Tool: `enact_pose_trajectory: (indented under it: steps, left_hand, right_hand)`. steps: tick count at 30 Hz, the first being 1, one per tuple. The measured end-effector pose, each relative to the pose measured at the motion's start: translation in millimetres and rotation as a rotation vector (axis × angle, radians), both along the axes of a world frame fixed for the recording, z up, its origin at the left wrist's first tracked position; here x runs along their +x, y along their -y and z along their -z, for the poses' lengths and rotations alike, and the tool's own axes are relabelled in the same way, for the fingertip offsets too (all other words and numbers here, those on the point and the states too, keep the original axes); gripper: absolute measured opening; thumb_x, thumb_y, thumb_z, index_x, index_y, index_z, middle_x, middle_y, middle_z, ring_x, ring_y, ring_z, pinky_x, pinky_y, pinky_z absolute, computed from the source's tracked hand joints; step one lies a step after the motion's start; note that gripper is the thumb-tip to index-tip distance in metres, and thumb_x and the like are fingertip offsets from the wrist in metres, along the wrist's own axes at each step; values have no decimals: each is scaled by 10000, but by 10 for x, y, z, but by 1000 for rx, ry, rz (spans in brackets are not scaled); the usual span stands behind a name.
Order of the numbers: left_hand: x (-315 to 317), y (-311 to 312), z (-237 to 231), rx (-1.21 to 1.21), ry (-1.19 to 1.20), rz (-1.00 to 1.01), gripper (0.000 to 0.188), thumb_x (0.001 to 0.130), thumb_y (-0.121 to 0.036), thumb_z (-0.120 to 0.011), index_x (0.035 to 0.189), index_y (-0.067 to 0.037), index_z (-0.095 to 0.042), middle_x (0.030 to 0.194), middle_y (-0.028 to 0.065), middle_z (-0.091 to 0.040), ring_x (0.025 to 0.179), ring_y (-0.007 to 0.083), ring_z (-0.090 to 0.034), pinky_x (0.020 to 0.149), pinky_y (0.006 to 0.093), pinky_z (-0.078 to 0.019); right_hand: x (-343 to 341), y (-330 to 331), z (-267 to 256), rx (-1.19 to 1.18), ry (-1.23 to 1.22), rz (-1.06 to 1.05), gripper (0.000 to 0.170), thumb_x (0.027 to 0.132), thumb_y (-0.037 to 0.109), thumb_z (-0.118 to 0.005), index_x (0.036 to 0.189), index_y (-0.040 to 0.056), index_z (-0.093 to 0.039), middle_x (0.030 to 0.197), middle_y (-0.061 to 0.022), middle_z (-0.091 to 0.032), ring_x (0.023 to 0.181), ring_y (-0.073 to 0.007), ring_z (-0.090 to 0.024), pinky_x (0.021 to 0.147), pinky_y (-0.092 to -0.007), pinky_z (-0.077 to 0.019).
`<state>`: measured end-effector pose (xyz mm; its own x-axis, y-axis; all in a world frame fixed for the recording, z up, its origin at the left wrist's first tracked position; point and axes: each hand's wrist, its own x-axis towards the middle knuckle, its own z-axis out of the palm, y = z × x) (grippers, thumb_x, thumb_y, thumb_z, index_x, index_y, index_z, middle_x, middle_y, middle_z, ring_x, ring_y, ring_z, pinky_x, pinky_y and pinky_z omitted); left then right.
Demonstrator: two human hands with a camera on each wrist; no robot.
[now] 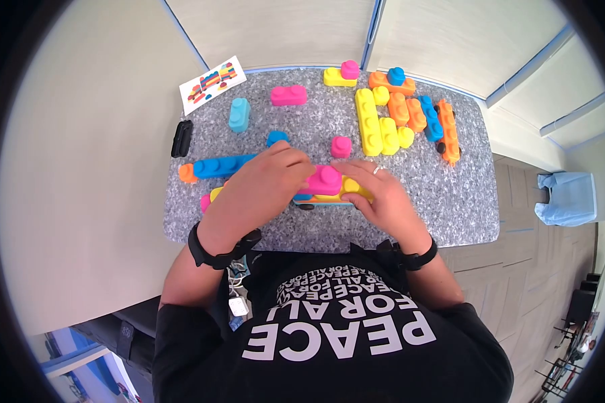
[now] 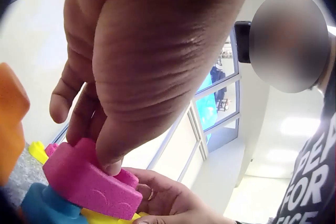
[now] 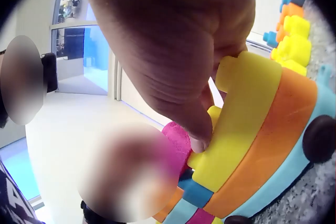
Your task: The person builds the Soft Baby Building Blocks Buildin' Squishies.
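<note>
My left hand [image 1: 265,185] pinches a pink toy block [image 1: 324,180] between thumb and fingers. In the left wrist view the pink block [image 2: 92,184] sits tilted right over a blue block [image 2: 47,205]. My right hand [image 1: 386,201] grips a long yellow block [image 3: 241,121] on top of a layered stack, thumb at its studs. Beneath the yellow one, the right wrist view has an orange block [image 3: 262,142] and a light blue base [image 3: 278,176] with black wheels. Part of the stack is hidden by my hands.
Left of the stack lies a long blue block [image 1: 222,166] with an orange end piece [image 1: 187,172]. Pink [image 1: 289,95] and light blue blocks [image 1: 239,115] lie farther back, near a picture card [image 1: 212,85]. Yellow [image 1: 368,124], orange and blue blocks cluster at the right rear.
</note>
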<state>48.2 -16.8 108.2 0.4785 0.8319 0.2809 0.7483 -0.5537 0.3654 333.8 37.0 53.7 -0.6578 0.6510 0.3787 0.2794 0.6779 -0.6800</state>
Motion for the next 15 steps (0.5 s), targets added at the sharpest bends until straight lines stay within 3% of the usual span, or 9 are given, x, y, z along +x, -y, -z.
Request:
enact_pose_trajectory:
  steps: [10, 15]
  left_hand:
    - [19, 43, 96, -53, 26, -64, 291, 914, -53, -819, 1205, -48, -821, 1208, 92, -753, 1166, 347, -705, 1018, 462, -604]
    - [39, 117, 113, -15, -28, -102, 416, 892, -155, -892, 1292, -82, -802, 1224, 96, -756, 1188, 357, -706, 1042, 489, -580]
  right_hand:
    - [12, 10, 85, 78, 49, -3, 623, 961, 39, -839, 1567, 143, -741, 1437, -134, -769, 1261, -380, -738, 1098, -485, -591]
    - [29, 8, 40, 62, 36, -25, 590, 927, 54, -886, 1503, 108, -769, 1450, -133, -769, 1266, -382, -745, 1109, -497, -589]
